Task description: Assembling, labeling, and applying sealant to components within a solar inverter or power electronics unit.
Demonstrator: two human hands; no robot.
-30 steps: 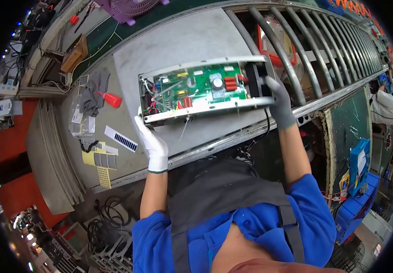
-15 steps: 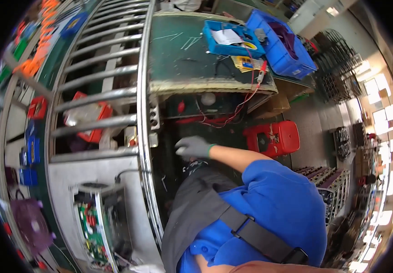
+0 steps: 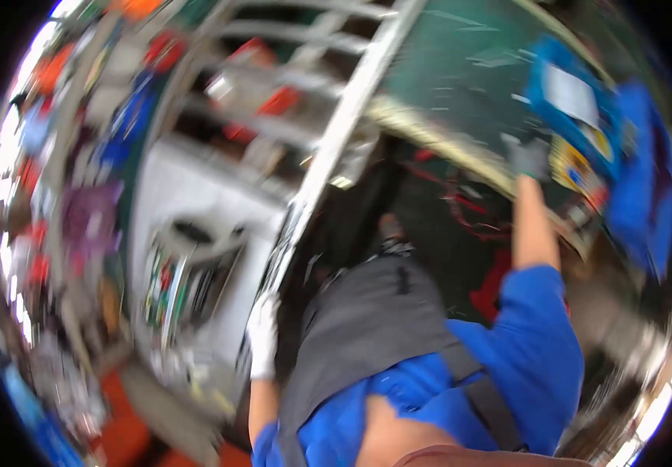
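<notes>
The open-framed unit (image 3: 172, 302) with a green circuit board lies on the pale bench top (image 3: 196, 167), between 8 and 9 o'clock of the view's centre. Its long axis runs roughly from 1 to 7 o'clock, the dark end pointing toward 1. The person's white-gloved left hand (image 3: 263, 331) is at the bench's metal edge, around 7 o'clock; whether its fingers close on it cannot be told. The grey-gloved right hand (image 3: 529, 158) reaches over the green table (image 3: 460, 86), with the blue tray (image 3: 538, 74) at its 1 o'clock and yellow card (image 3: 571, 165) at its 3; blur hides its grip.
</notes>
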